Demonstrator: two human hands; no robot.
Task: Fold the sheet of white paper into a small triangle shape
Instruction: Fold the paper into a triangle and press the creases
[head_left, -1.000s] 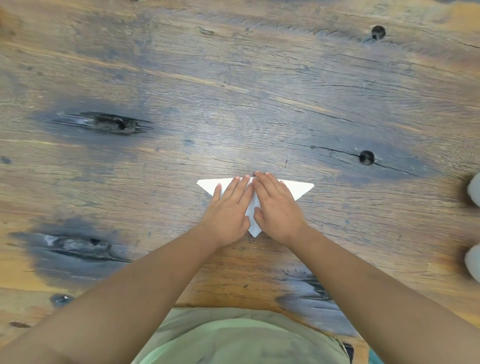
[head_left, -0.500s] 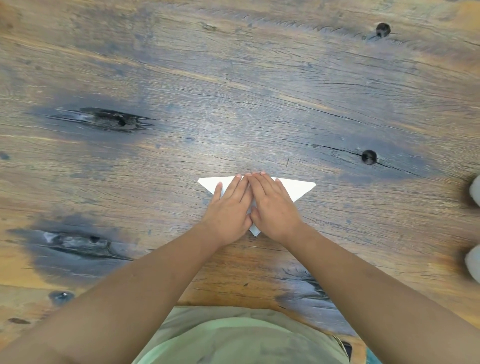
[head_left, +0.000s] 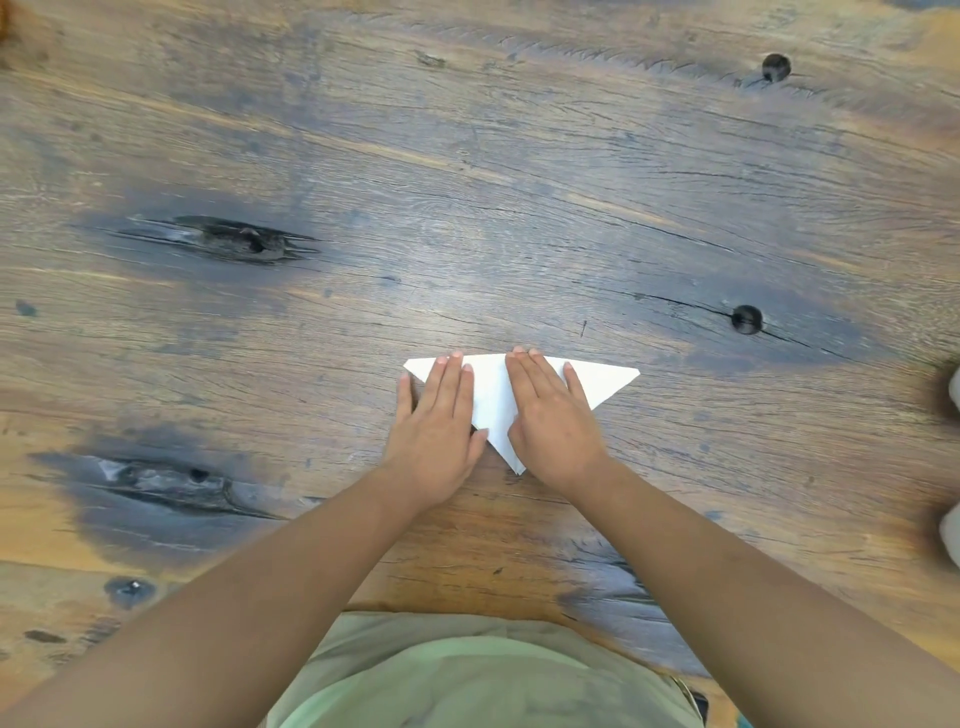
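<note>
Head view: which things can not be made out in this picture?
1. White paper, head view: its sides lie under the left hand and right hand, so creases there are hidden.
2. Pale objects, head view: cut off by the right edge and blurred; unidentifiable.

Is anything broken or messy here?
The white paper triangle looks neat, lying flat under the left hand and right hand. Only the brown wooden table looks rough: a dark cracked knot at the left and a small round black hole at the right.
</note>
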